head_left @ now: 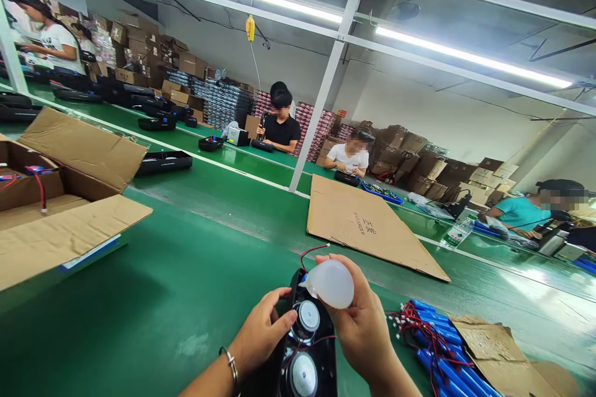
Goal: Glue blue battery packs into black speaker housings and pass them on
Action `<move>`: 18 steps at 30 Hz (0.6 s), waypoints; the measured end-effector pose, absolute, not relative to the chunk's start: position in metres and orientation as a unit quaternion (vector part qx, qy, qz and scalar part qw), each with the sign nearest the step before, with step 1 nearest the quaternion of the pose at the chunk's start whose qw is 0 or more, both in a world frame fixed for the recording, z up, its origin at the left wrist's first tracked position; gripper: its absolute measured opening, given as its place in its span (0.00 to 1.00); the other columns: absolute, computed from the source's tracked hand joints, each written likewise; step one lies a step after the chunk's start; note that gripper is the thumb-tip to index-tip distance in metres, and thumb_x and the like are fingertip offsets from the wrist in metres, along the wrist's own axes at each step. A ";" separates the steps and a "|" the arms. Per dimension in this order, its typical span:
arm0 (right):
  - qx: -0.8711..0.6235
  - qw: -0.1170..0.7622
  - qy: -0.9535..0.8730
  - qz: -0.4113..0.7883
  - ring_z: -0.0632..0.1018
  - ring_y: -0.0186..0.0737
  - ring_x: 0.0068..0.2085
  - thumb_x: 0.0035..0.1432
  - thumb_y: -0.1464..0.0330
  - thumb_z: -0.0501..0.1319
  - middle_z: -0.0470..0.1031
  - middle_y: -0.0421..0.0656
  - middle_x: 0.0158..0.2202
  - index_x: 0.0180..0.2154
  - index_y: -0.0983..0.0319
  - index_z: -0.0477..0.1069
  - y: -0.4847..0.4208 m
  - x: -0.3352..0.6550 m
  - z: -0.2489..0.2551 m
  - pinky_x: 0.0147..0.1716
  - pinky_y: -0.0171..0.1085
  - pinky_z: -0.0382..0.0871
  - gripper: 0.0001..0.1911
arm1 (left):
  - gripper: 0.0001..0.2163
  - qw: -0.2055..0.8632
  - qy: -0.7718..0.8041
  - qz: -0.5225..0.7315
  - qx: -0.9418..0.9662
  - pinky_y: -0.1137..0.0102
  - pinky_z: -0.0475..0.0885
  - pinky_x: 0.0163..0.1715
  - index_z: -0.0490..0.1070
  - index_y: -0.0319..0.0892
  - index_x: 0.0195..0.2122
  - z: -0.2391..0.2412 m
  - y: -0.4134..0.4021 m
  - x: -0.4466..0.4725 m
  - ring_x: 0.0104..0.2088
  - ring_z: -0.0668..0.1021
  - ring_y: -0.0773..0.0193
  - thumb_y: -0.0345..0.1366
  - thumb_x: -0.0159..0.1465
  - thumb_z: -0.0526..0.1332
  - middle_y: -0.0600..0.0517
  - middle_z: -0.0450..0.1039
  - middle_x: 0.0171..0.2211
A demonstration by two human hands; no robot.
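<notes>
At six o'clock: left hand (263,329) gripping speaker housing (305,347), right hand (361,322) squeezing white bottle (331,283) over it; gluing apparently underway, blue batteries (442,353) at four o'clock waiting.

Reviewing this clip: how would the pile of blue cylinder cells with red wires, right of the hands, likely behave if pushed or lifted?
The blue cells look round and smooth, so loose ones would probably roll on the green table. Their thin red wires look floppy and tangled, so lifting one cell may drag its neighbours. The pile partly rests on a cardboard scrap, which might slide with it.
</notes>
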State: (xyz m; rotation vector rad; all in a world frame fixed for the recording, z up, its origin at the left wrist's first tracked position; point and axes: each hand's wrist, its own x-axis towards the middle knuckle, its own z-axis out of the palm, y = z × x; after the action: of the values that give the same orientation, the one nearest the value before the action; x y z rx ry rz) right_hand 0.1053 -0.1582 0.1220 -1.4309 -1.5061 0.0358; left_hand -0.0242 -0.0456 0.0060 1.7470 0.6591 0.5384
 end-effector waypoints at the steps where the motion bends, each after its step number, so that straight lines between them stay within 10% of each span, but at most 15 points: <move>1: -0.593 0.504 -0.628 0.012 0.72 0.34 0.47 0.60 0.67 0.55 0.68 0.38 0.49 0.53 0.53 0.57 -0.158 0.105 0.122 0.46 0.31 0.67 0.19 | 0.29 0.564 0.279 0.229 0.743 0.67 0.63 0.35 0.58 0.35 0.55 0.006 -0.046 -0.024 0.31 0.66 0.64 0.50 0.58 0.53 0.43 0.65 0.49; 18: -0.585 0.495 -0.643 -0.002 0.72 0.29 0.46 0.60 0.69 0.54 0.68 0.36 0.49 0.53 0.52 0.57 -0.158 0.102 0.125 0.44 0.25 0.66 0.19 | 0.29 0.566 0.275 0.233 0.742 0.69 0.62 0.32 0.59 0.35 0.55 0.005 -0.045 -0.024 0.30 0.65 0.66 0.51 0.58 0.53 0.45 0.66 0.47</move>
State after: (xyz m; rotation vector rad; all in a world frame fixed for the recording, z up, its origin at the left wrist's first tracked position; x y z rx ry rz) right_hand 0.1020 -0.1580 0.1254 -1.4169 -1.5589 -0.0052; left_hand -0.0236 -0.0454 0.0046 1.7440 0.6472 0.5487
